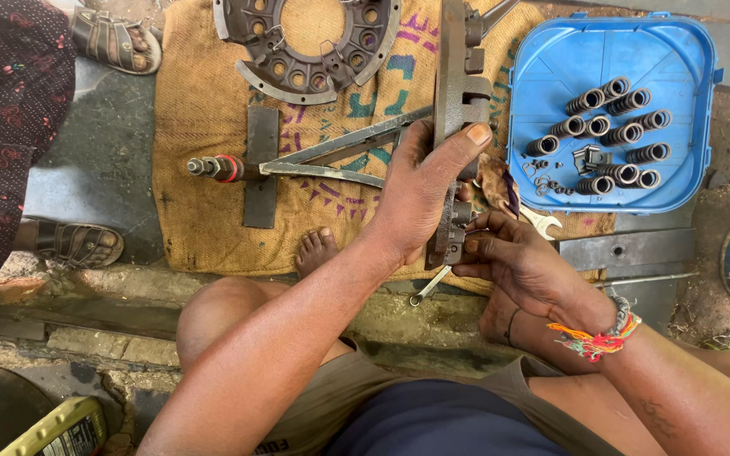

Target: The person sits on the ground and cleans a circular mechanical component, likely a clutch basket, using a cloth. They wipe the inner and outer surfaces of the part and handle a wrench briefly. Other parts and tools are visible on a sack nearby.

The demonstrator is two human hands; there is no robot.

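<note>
Item: long metal bar [458, 93], upright over burlap sack [204, 169]. My left grip [420, 190] clamps its middle; my right grip [513, 262] pinches its lower end. Blue tray [542, 51] of springs [610, 127] beside.

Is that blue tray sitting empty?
No, the blue tray holds a cluster of dark metal coil springs and a few small loose metal parts.
</note>
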